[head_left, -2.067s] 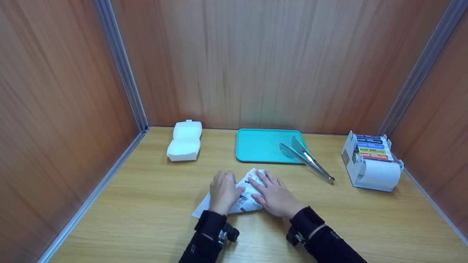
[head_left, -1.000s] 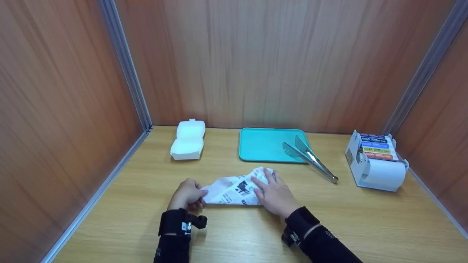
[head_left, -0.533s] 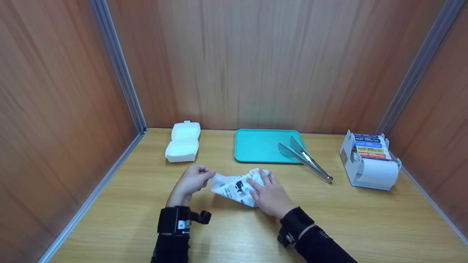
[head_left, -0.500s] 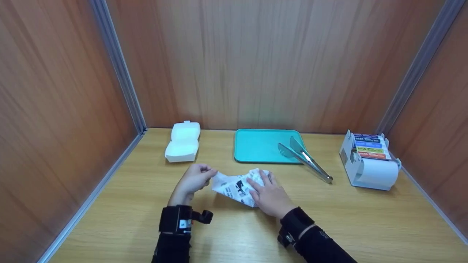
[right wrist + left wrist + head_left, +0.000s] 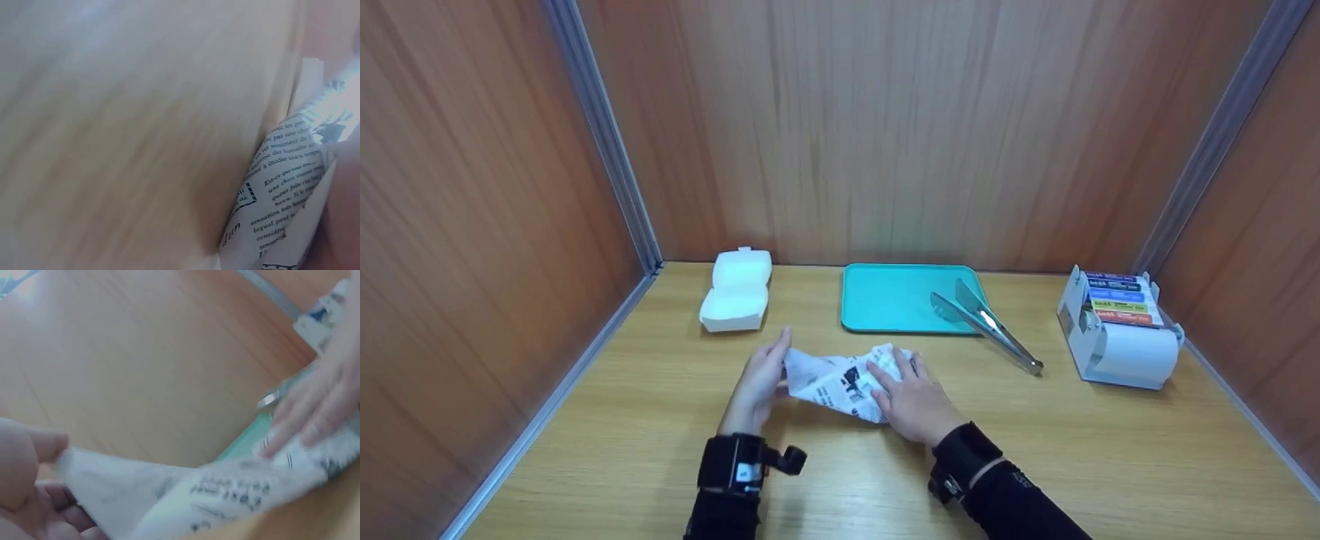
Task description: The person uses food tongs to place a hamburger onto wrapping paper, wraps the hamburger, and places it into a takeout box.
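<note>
A sheet of white wrapping paper (image 5: 840,382) with newsprint-style black text and drawings lies folded on the table in front of me. Its left end is lifted off the table. My left hand (image 5: 757,382) holds that end; in the left wrist view the thumb (image 5: 50,443) touches the top corner, and curled fingers sit below, partly behind the paper. My right hand (image 5: 916,405) rests on the paper's right end, fingers spread and nearly straight. The right wrist view shows the paper (image 5: 281,208) rounded at this end; whether anything lies inside is hidden.
Behind the paper are a teal tray (image 5: 889,300) and metal tongs (image 5: 994,330) lying partly over its right edge. An open white clamshell box (image 5: 737,292) stands back left. A white roll dispenser (image 5: 1121,330) with coloured labels stands at right. Wooden panels (image 5: 915,135) enclose the table.
My left hand moved off the paper's middle to its left end, pinched the corner and lifted it. Now it has turned palm-inward at that end. The right hand stays on the right end.
</note>
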{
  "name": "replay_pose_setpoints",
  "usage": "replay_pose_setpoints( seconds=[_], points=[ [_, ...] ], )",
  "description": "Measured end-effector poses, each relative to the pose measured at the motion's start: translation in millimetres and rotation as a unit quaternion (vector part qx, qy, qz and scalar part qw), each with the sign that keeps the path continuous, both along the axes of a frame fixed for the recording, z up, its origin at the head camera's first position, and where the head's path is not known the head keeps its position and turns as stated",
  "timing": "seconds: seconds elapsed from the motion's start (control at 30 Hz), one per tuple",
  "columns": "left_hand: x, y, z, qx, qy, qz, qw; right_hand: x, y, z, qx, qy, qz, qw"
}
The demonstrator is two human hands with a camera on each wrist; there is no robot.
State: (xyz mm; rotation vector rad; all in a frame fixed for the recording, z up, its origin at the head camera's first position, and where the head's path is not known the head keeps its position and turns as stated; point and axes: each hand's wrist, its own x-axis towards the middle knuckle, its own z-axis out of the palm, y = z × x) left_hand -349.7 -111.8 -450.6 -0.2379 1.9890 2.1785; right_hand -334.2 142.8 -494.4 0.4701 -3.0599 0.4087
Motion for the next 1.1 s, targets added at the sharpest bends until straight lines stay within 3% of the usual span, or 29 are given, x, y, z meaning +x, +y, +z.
replay_pose_setpoints(
  seconds=[0.1,0.2,0.37,0.5,0.57,0.67,0.73,0.8,0.87,0.93,1.0,1.1],
  points=[
    [11.5,-12.2,-15.3,0.036,-0.028,0.003,0.9989,-1.5,-3.3,2.2,-0.001,-0.016,-0.006,0.9999],
    [15.1,-10.0,-29.6,0.083,-0.028,-0.013,0.9961,-4.3,-1.7,6.5,-0.007,-0.021,-0.018,0.9996],
    [14.2,4.2,-43.5,0.161,-0.032,-0.069,0.9840,-7.2,-6.1,5.6,-0.025,-0.016,-0.035,0.9990],
    [11.0,23.5,-49.8,0.192,-0.037,-0.071,0.9782,-6.9,-12.7,-0.1,-0.039,-0.021,-0.060,0.9972],
    [8.6,37.4,-53.1,0.194,-0.022,-0.047,0.9796,-5.8,-16.2,-1.5,-0.046,-0.016,-0.070,0.9964],
    [2.5,62.4,-59.6,0.203,0.000,0.022,0.9789,-4.5,-19.7,-4.5,-0.057,-0.007,-0.081,0.9951],
    [-1.4,77.5,-64.6,0.225,0.012,0.070,0.9717,-3.9,-21.7,-6.8,-0.060,-0.004,-0.087,0.9943],
    [-3.2,89.8,-69.4,0.259,0.020,0.111,0.9593,-3.2,-23.9,-8.7,-0.062,-0.007,-0.094,0.9936],
    [-2.3,100.1,-73.9,0.287,0.027,0.135,0.9480,-2.6,-25.6,-9.4,-0.061,-0.012,-0.099,0.9931],
    [-0.4,109.6,-75.8,0.299,0.033,0.149,0.9419,-2.7,-26.7,-8.5,-0.060,-0.017,-0.101,0.9929],
    [0.5,118.2,-75.2,0.293,0.031,0.163,0.9417,-3.3,-26.9,-5.9,-0.059,-0.018,-0.102,0.9929],
    [-1.8,129.8,-70.6,0.251,0.025,0.184,0.9501,-4.8,-24.9,-1.3,-0.061,-0.012,-0.106,0.9924]
  ],
)
